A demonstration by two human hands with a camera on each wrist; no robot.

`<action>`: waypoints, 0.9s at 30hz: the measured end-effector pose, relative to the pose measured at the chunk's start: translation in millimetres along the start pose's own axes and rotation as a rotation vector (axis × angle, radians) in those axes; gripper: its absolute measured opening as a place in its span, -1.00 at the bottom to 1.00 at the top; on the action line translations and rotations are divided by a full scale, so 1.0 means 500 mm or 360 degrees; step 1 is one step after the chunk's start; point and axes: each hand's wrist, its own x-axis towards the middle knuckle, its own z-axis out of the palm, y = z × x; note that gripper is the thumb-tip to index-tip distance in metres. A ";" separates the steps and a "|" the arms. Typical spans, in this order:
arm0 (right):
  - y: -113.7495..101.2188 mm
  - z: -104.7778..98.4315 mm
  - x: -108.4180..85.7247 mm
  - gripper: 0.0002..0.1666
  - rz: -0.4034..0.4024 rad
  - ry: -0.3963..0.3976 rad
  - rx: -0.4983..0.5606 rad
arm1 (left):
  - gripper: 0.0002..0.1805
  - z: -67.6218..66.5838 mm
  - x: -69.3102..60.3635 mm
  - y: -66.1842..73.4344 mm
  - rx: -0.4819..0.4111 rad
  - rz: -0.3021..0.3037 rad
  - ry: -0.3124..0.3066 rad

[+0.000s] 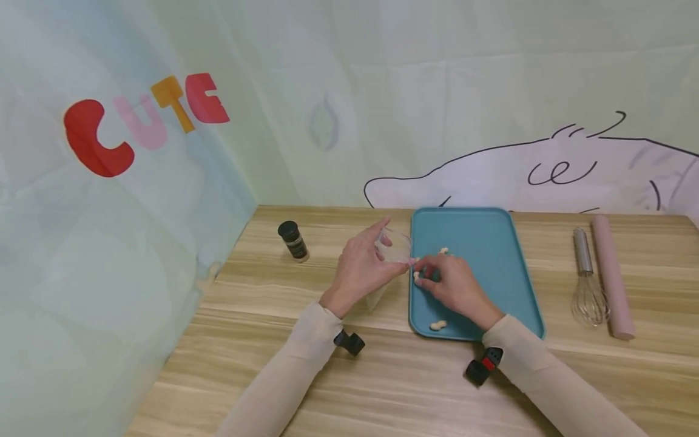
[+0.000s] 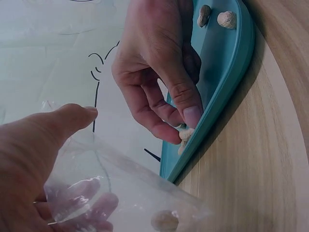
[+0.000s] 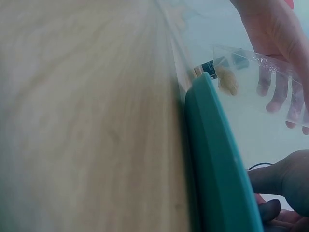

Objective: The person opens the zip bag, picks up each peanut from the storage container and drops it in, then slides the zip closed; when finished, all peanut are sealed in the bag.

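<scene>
My left hand (image 1: 357,270) holds a clear plastic bag (image 1: 398,252) by its mouth, the thumb apart from the fingers so the opening is spread. Low in the bag lies a peanut (image 3: 227,80). Over the left rim of a teal tray (image 1: 480,243), my right hand (image 1: 457,288) pinches another peanut (image 2: 185,135) between thumb and fingertips. One loose peanut (image 1: 438,326) rests near the tray's front edge, and a further peanut (image 1: 443,250) shows just beyond the right hand. Part of the bag is hidden behind the left hand in the head view.
Left of the bag stands a black-capped spice jar (image 1: 293,241). To the right of the tray lie a whisk (image 1: 585,273) and a pink rolling pin (image 1: 613,276). A printed cloth backdrop (image 1: 338,91) rises behind the wooden table (image 1: 240,364).
</scene>
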 end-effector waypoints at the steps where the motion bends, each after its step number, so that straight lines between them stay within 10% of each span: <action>1: 0.000 0.000 0.000 -0.80 0.0004 0.0005 0.0004 | 0.02 0.000 0.000 0.000 0.0004 -0.0003 0.0002; 27: -0.043 -0.053 -0.009 -0.79 0.0098 0.0344 0.0304 | 0.03 0.004 -0.005 -0.003 -0.0044 0.0027 -0.0005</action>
